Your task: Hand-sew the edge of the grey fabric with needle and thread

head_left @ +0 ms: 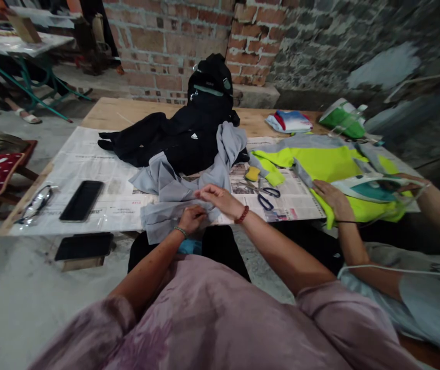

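A grey garment lies crumpled at the front edge of the table, with one end hanging slightly over it. My left hand is closed on the cloth near the edge. Just above and to the right, my right hand is raised over the garment, thumb and fingers pinched together. Whatever those fingertips may hold is too small to make out. Behind the grey cloth is a heap of black clothing. To the right of my right hand lie dark-handled scissors and a yellow sponge-like piece.
At right, a co-worker's hands press an iron over a neon-yellow and grey garment. A black backpack stands at the back. A phone and glasses lie left on the newspaper-covered table. Folded clothes sit farther back.
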The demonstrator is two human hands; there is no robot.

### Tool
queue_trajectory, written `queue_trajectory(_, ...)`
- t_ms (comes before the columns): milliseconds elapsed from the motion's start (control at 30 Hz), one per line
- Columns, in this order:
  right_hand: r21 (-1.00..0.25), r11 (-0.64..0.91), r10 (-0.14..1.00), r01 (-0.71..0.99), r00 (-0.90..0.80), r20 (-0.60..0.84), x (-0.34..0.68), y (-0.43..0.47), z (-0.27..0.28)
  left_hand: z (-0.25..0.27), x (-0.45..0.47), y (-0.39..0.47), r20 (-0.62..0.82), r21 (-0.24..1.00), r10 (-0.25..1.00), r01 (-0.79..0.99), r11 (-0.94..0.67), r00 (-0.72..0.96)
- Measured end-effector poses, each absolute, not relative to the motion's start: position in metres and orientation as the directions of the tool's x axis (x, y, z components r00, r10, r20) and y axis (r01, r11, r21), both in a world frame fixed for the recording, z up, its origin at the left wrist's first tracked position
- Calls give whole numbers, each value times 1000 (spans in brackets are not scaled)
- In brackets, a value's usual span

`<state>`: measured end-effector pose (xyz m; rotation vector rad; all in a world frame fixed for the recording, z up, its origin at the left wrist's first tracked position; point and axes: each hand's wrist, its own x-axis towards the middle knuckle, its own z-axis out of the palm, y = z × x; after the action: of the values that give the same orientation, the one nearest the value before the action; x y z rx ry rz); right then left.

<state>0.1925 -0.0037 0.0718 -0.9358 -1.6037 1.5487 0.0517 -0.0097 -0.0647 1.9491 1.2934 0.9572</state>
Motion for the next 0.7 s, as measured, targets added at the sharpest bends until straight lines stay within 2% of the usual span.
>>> queue_trajectory(33,-966,184,888,179,-451,86,203,7,74,-64,51,-8,258,780,924,503,-372,284)
queue_trajectory(100,-784,471,839,405,-478,258,224,26,79,-64,50,-6,292,746,906,519,-417,307)
queue_trajectory(167,-564,670,728,482,-575,374,244,43,87,-66,49,-6,298,732,900,529,-429,318)
queue_trajectory(233,-380,778,628,501,-644,437,261,58,96,-67,49,-7,293,733,900,529,-428,322)
queue_trajectory(300,-246,815,574,525,-670,471,276,72,108,-68,49,-7,285,737,904,530,-420,319)
queue_trajectory(367,-163,811,559,561,-664,496,288,83,124,-68,49,-6,276,740,911,537,-406,308)
queue_trajectory(533,-66,735,584,675,-579,569,315,98,179,-68,48,-6,260,752,918,534,-387,299)
queue_trajectory(700,15,589,625,808,-467,625,335,94,240,-66,49,-8,272,753,916,527,-393,295)
